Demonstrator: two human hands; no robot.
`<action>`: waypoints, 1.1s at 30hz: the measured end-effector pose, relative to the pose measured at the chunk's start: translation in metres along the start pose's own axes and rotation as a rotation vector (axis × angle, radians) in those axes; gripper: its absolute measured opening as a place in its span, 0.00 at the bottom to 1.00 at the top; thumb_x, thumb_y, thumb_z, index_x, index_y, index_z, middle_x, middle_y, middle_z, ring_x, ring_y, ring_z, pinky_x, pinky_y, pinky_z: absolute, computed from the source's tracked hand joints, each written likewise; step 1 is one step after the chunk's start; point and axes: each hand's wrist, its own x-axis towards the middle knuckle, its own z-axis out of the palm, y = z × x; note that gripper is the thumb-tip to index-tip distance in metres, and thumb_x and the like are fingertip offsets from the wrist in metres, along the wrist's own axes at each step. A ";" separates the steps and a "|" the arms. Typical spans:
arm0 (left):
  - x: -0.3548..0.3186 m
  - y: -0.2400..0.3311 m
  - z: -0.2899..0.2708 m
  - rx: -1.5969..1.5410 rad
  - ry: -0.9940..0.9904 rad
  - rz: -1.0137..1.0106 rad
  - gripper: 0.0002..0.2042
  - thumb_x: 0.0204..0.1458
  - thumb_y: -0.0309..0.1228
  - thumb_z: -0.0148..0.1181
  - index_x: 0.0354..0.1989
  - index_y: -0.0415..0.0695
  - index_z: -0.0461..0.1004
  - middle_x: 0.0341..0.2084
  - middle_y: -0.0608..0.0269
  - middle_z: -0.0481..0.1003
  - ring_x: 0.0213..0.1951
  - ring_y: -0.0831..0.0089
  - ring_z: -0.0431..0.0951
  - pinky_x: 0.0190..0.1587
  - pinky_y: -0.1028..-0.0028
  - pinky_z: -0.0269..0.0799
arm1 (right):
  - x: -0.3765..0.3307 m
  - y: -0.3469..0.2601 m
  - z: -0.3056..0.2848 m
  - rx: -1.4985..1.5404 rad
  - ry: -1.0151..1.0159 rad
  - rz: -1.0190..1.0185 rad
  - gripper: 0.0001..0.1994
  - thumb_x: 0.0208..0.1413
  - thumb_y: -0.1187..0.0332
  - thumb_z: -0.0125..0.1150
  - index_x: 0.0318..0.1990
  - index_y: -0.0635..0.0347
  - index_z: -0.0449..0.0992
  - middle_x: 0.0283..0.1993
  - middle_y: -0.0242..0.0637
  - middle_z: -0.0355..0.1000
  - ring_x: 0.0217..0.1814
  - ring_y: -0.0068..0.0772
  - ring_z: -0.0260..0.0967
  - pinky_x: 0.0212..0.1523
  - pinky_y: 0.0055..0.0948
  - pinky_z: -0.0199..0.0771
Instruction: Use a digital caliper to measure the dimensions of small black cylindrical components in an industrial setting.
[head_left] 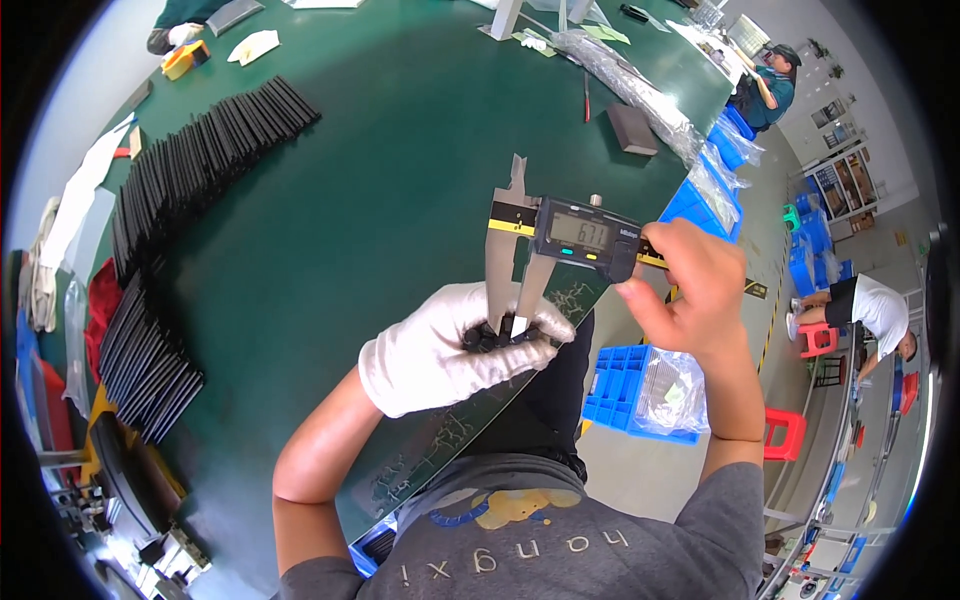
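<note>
My left hand (425, 350), in a white glove, is closed around several slim black rods (480, 338) with their ends showing, above the table's near edge. In my bare right hand (697, 285) is a digital caliper (590, 238), gripped at its right end by thumb and fingers. The caliper's jaws reach down to the rod ends at my left fingers and appear to sit around one of them; the exact contact is partly hidden. At the left, a long curved row of black rods (205, 155) lies side by side on the green table (400, 130), with a second group (150, 365) nearer me.
A dark brown block (632, 130), a red pen-like stick (587, 98) and a plastic-wrapped bundle (640, 85) lie at the far right. Yellow tape (184, 60) sits far left. Blue crates (640, 390) stand below the table edge; two people and red stools (785, 434) are farther right.
</note>
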 end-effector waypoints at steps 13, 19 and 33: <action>0.002 0.003 0.002 -0.050 0.017 -0.032 0.10 0.50 0.22 0.58 0.41 0.36 0.72 0.33 0.60 0.74 0.36 0.73 0.75 0.40 0.75 0.72 | 0.008 0.003 -0.006 -0.104 0.063 -0.100 0.19 0.31 0.55 0.71 0.22 0.58 0.70 0.14 0.32 0.59 0.11 0.31 0.56 0.12 0.27 0.51; -0.002 0.002 0.000 -0.015 0.011 -0.071 0.09 0.50 0.23 0.59 0.40 0.35 0.73 0.33 0.59 0.75 0.36 0.72 0.75 0.40 0.75 0.72 | 0.006 0.003 0.000 -0.109 0.083 -0.089 0.18 0.31 0.55 0.71 0.21 0.57 0.69 0.13 0.31 0.60 0.10 0.30 0.55 0.12 0.26 0.50; 0.011 0.005 -0.015 -0.021 -0.239 -0.076 0.06 0.51 0.25 0.58 0.37 0.40 0.72 0.31 0.66 0.73 0.36 0.78 0.72 0.40 0.78 0.68 | 0.018 0.020 0.012 0.049 -0.023 -0.124 0.16 0.37 0.59 0.65 0.29 0.60 0.70 0.18 0.34 0.63 0.14 0.34 0.59 0.15 0.27 0.55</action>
